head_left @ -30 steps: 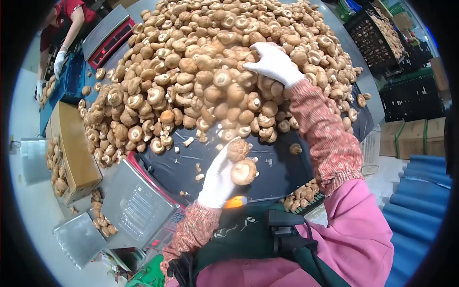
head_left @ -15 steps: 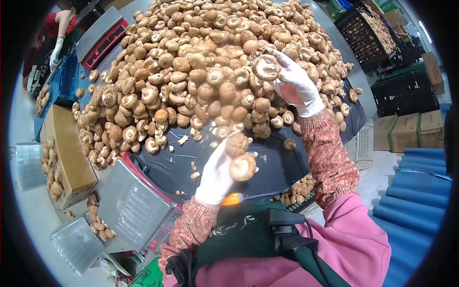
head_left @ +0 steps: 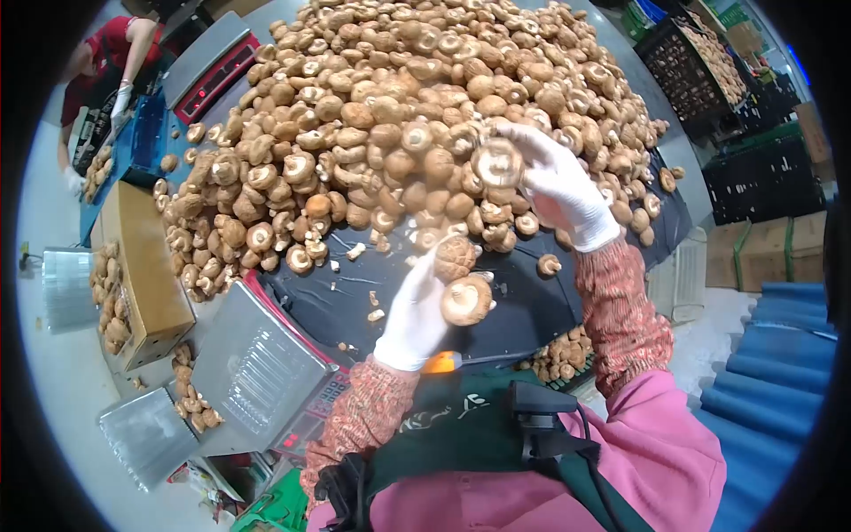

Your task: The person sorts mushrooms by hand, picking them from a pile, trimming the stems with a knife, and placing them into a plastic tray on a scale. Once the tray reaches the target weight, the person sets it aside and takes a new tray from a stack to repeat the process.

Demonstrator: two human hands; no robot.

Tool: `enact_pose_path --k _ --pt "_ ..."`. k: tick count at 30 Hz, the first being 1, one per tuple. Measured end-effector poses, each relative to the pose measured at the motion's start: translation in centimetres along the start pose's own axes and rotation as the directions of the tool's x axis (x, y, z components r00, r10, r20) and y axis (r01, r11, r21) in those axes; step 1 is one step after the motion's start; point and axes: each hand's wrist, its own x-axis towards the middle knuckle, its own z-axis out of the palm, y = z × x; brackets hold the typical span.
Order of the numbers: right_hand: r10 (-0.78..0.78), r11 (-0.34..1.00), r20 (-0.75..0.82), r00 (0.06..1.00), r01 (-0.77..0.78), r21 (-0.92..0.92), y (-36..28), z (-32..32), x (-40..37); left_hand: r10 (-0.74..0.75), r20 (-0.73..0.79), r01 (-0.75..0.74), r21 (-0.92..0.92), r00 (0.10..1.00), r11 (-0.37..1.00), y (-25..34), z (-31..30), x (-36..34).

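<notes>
White-gloved, my left hand (head_left: 415, 315) is closed around two shiitake mushrooms, a crackle-capped upper mushroom (head_left: 455, 257) and a lower mushroom (head_left: 467, 301) with its pale underside showing. My right hand (head_left: 567, 191), also gloved, grips one shiitake mushroom (head_left: 498, 164) by its edge, underside toward me, at the near side of a large mushroom pile (head_left: 355, 111). Below both hands lies a black sheet (head_left: 341, 297) with cut stem bits on it. An orange object (head_left: 442, 362), partly hidden, sits by my left wrist.
A scale with a clear tray (head_left: 257, 381) stands at left, beside a cardboard box (head_left: 146, 266). Another scale (head_left: 213, 71) is at the far left, near a co-worker's gloved hand (head_left: 121, 102). Black crates (head_left: 753, 177) and boxes stand right; a mushroom crate (head_left: 563, 359) sits below the table edge.
My right hand has come down a little toward me with its mushroom. My left hand keeps its two mushrooms. The whole view has shifted slightly, showing more of the co-worker.
</notes>
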Motion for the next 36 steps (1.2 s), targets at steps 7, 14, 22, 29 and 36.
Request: enact_pose_path --k 7,14,22,29,36 --pt "0.162 0.767 0.287 0.944 0.063 -0.638 -1.0 5.8 -2.0 -0.016 -0.064 0.010 -0.090 0.998 0.996 0.3 -1.0 0.8" --pt "-0.103 0.591 -0.013 0.995 0.050 -0.805 0.9 0.3 4.6 -0.110 -0.168 0.076 -0.199 0.980 0.977 1.5 -1.4 -0.4" --pt "-0.248 0.051 -0.337 0.908 -0.335 -0.941 1.9 -9.5 19.3 -0.155 -0.084 0.107 -0.412 0.984 0.905 1.6 -2.4 0.7" --pt "0.020 0.587 -0.481 0.877 -0.400 -0.704 3.0 -11.0 21.1 -0.081 0.038 0.088 -0.226 0.996 0.970 2.1 -4.2 0.3" --pt "-0.181 0.942 -0.070 0.981 0.152 -0.300 -1.0 -4.6 12.1 -0.075 0.058 0.085 -0.204 0.995 0.975 3.4 -1.9 0.7"
